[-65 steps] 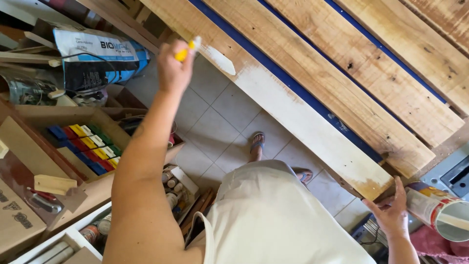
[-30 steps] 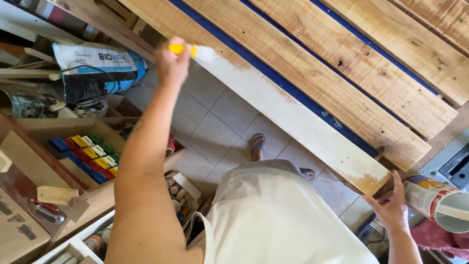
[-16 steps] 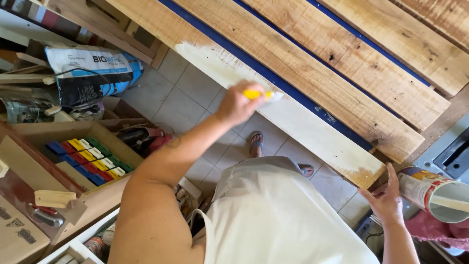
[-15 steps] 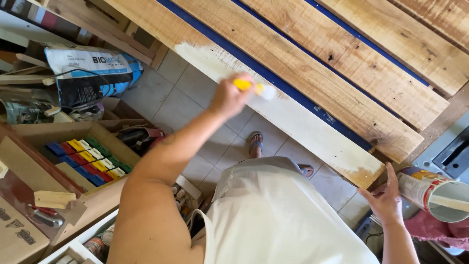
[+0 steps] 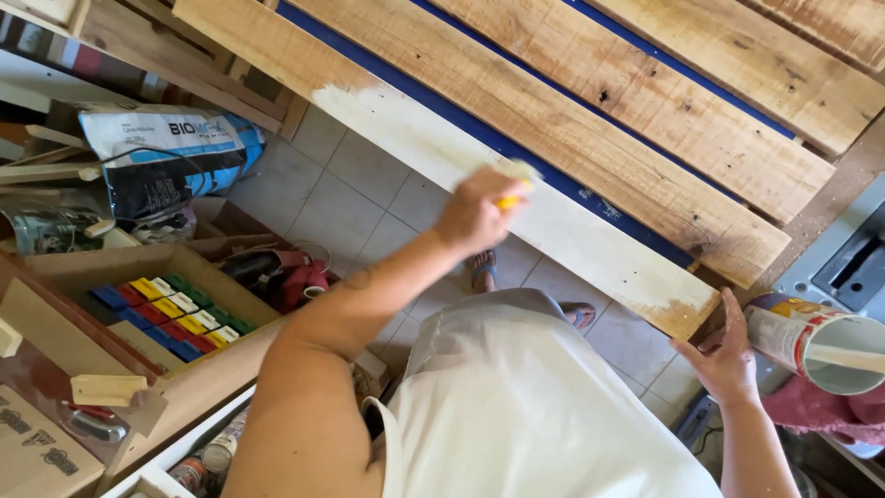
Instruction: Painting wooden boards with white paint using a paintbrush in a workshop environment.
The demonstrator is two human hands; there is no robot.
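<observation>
Paintbrush (image 5: 513, 189) is gripped in the left hand (image 5: 475, 214), whitening the plank (image 5: 572, 235); right hand (image 5: 724, 355), released, steadies the paint can (image 5: 793, 337).

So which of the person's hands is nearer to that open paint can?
The right hand. It rests just beside the paint can, nearly touching its side. The left hand is far off across the white-painted board, gripping a yellow-handled brush.

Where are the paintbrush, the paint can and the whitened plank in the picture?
paintbrush (image 5: 513, 187), head view, on the yellow handle beside the left hand's fingers.
paint can (image 5: 804, 339), head view, on its printed side wall.
whitened plank (image 5: 590, 242), head view, on the painted face right of the brush.
</observation>
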